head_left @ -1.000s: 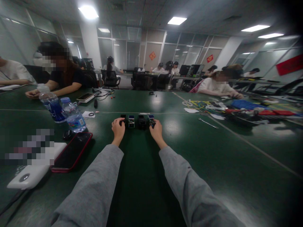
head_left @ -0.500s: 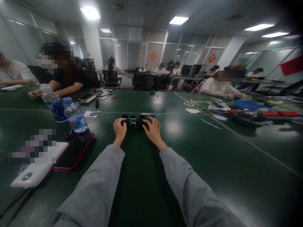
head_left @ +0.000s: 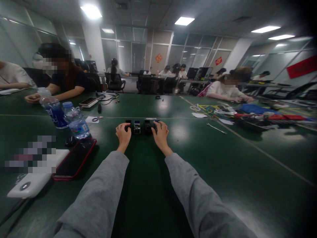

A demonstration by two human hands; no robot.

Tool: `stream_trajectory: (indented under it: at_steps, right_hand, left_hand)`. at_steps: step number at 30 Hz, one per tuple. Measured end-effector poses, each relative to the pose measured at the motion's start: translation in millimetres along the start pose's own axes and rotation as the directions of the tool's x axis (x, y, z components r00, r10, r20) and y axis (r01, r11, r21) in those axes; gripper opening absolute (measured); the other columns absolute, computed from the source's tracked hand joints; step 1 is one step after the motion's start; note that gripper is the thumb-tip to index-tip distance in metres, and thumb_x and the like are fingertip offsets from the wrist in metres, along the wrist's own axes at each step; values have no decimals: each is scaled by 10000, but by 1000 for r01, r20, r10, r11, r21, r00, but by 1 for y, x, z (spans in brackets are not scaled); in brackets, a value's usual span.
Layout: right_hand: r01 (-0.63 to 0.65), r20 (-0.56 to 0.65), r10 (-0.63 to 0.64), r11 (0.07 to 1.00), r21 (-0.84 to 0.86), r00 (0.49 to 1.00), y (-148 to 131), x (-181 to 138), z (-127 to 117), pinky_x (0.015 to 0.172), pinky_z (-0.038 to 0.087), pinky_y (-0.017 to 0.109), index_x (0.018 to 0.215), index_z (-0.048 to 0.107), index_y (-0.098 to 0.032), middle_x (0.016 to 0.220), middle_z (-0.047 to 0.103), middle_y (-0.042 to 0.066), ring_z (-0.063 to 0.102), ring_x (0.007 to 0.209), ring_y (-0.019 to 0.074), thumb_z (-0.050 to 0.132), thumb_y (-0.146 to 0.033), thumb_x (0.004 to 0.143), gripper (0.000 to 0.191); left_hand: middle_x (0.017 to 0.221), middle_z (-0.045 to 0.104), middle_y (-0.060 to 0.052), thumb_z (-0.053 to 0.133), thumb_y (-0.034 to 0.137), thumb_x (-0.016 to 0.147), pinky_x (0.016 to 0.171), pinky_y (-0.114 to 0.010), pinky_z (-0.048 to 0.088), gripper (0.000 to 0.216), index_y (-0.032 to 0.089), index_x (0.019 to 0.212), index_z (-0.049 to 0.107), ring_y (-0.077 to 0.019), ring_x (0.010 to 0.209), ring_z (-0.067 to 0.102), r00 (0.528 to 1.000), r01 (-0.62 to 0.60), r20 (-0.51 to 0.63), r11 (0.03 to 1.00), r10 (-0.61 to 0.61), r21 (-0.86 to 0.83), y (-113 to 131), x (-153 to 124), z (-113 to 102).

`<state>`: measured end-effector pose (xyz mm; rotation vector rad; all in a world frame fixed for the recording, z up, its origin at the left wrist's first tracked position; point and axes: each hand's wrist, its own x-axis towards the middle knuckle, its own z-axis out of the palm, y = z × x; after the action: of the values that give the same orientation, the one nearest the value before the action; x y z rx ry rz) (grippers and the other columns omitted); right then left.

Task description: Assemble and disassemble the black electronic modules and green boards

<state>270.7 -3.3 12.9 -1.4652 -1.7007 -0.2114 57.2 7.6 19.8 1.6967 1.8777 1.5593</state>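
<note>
At the frame's centre, the left hand (head_left: 123,135) has its grip round a boxy black case (head_left: 128,123), probably light, stiff plastic, best held by its sides. Rightward on the smooth green counter (head_left: 151,185), a bare circuit module (head_left: 137,127) looks fragile: take its edges. Beyond a ridged second case (head_left: 148,127), the right hand (head_left: 160,134) bends over a screened module (head_left: 156,121); whether it grasps, I cannot tell.

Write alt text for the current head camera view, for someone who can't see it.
A person's left hand and right hand, in grey fabric sleeves, are at opposite ends of a row of small, boxy black and silver devices on a dark green table. Two clear plastic bottles and a red-edged black phone are at left, multicoloured cables at right.
</note>
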Motion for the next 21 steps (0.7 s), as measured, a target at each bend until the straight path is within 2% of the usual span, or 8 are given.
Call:
stream_trajectory:
  at_steps: [2,3,5,7,11,17,21]
  right_hand:
    - [-138,-102,140,990,21,985,8,1,4,967,365,477,1319,478,-201,1290,411,142,386,1193,312,505,-324,934,405]
    - [-200,-126,203,979,33,971,12,2,7,956,377,473,1304,482,-168,1263,426,159,400,1173,318,533,-318,908,427]
    - [-282,-117,288,957,63,950,21,2,13,935,401,455,1252,500,-117,1203,469,182,436,1132,320,578,-279,854,436]
    - [-303,-65,310,947,102,948,27,1,18,924,417,432,1202,512,-102,1137,521,177,479,1085,305,575,-223,829,398]
    - [-274,-7,279,947,169,960,32,0,23,928,427,411,1183,512,-115,1103,567,151,518,1054,280,574,-200,835,363]
    - [-272,-5,277,945,180,961,34,1,24,930,431,421,1171,521,-125,1113,572,142,520,1055,284,607,-199,812,377]
    - [-260,-13,266,950,172,964,34,0,23,923,437,416,1180,520,-124,1109,573,142,519,1050,282,584,-191,815,377]
  left_hand:
    - [1191,600,-79,526,212,865,1009,-520,330,210,262,1028,649,-305,1206,447,989,-147,-10,988,147,51,9,-6,-3]
    - [1185,604,-78,521,228,875,1027,-516,305,208,264,1037,647,-300,1210,446,969,-245,38,967,243,64,14,-9,-3]
    - [1167,613,-78,536,262,876,1044,-517,264,209,271,1054,645,-302,1214,445,905,-405,175,912,388,71,21,-15,-4]
    - [1163,614,-84,553,295,871,1046,-517,244,213,274,1061,646,-307,1212,447,855,-480,273,872,442,91,24,-18,-3]
    - [1165,610,-84,538,303,886,1033,-494,246,223,275,1083,638,-281,1158,498,823,-508,358,853,440,120,22,-19,-2]
    - [1204,594,-84,559,254,860,1021,-474,259,278,276,1131,622,-274,1155,520,800,-527,397,844,451,104,22,-17,-5]
    - [1201,600,-83,527,218,870,1010,-468,273,282,274,1130,623,-269,1147,530,802,-525,390,845,453,97,22,-17,-5]
